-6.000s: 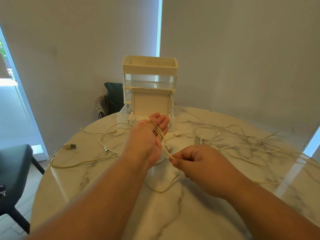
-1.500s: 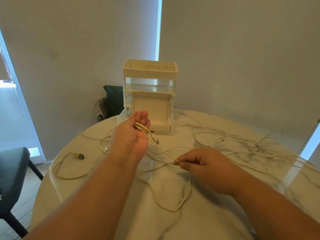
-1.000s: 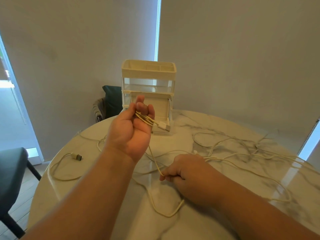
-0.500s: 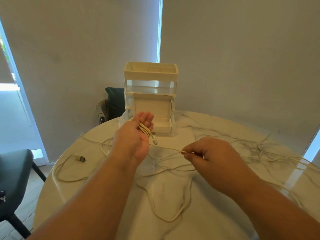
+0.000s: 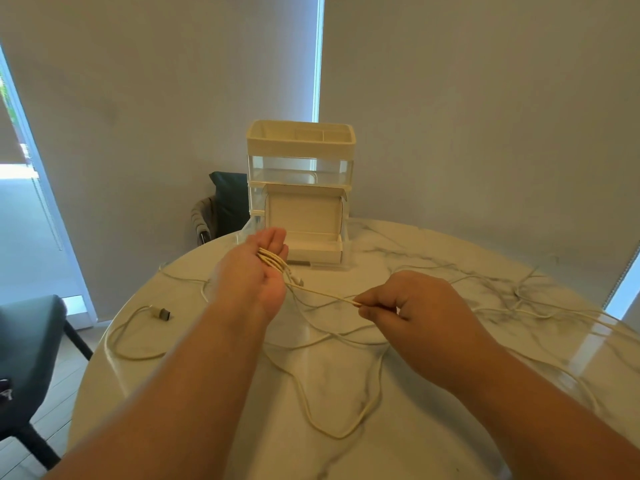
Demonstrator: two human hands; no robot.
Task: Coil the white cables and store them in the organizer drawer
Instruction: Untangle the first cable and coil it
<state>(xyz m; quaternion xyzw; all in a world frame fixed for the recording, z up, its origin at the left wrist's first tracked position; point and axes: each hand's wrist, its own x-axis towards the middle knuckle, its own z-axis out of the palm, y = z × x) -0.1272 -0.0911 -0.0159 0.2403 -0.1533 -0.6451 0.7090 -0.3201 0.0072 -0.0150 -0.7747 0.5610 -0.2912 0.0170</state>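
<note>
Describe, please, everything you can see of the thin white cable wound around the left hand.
The thin white cable lies in several loops across the straight fingers of the left hand, its connector end hanging beside the palm. One taut strand runs to the right hand, which pinches it; beyond the pinch it trails slack over the white marble table.

The organizer (image 5: 300,161) is set at the far middle of the table (image 5: 433,438), and the drawer (image 5: 313,249) at its bottom is pulled out toward the near side. Just in front of the drawer, the left hand (image 5: 252,278) is held up with the cable (image 5: 272,259) looped around it, and the same cable is pinched by the right hand (image 5: 412,306), nearer and to the right. A plug (image 5: 162,313) is laid on the table to the left, loose cables (image 5: 519,292) are spread to the right, and a chair (image 5: 27,337) is placed left of the table.
</note>
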